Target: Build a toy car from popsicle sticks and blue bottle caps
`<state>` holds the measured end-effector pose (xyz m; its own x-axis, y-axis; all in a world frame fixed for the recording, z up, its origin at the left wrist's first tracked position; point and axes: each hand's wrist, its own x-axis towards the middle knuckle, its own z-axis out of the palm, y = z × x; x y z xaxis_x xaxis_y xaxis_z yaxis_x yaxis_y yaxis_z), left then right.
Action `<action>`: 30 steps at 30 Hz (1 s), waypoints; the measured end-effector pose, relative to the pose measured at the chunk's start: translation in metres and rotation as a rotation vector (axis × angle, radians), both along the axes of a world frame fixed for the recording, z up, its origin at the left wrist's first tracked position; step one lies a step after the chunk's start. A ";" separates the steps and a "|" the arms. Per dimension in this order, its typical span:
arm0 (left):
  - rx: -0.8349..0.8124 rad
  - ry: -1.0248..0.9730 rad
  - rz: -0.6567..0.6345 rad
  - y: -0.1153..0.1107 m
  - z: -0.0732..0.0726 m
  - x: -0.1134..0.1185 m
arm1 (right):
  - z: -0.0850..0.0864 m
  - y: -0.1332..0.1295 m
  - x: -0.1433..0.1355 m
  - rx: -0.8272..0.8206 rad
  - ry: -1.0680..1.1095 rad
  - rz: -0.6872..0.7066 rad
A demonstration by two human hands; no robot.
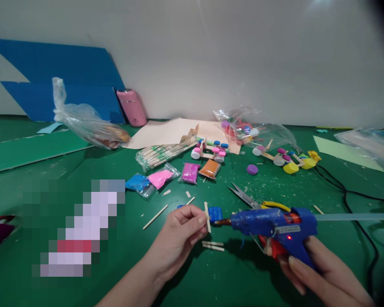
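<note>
Between thumb and fingers, my left hand point(187, 226) pinches a short wooden stick point(207, 216), held roughly upright above the table. My right hand point(316, 266) is wrapped round the handle of a blue hot glue gun point(272, 224) with a red trigger and a lit red light. Its nozzle points left, close to the stick; whether they touch I cannot tell. A clear glue stick point(355, 217) sticks out of the gun's back. Behind the nozzle lies a blue bottle cap point(215, 214). Two cut sticks point(213, 246) rest on the table just below.
Scissors point(246, 197) lie open behind the gun. Farther back are clay packets point(190, 172), a bag of wooden sticks point(166, 152), small cap-wheeled models point(209, 151) and a purple cap point(252, 169). A black cord point(345, 192) runs along the right. A pink flask point(132, 108) stands by the wall.
</note>
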<state>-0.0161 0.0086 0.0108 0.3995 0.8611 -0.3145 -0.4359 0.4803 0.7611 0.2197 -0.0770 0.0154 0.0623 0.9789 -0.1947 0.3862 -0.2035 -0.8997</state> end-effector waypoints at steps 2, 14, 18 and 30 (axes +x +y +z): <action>-0.002 0.016 0.003 0.000 0.000 0.000 | 0.001 0.007 0.008 0.021 -0.012 -0.072; 0.034 0.058 0.013 0.000 0.000 -0.001 | -0.019 0.070 0.092 -0.015 -0.838 -0.368; 0.039 0.054 0.011 -0.001 0.001 -0.001 | -0.020 0.068 0.085 0.060 -0.950 -0.377; 0.059 0.065 0.063 0.001 0.005 -0.001 | -0.004 0.051 -0.066 0.400 -0.597 0.588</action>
<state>-0.0175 0.0097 0.0157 0.3247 0.9015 -0.2861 -0.4127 0.4073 0.8147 0.1540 -0.0258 0.0118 -0.4838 0.8725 0.0690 0.7509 0.4543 -0.4794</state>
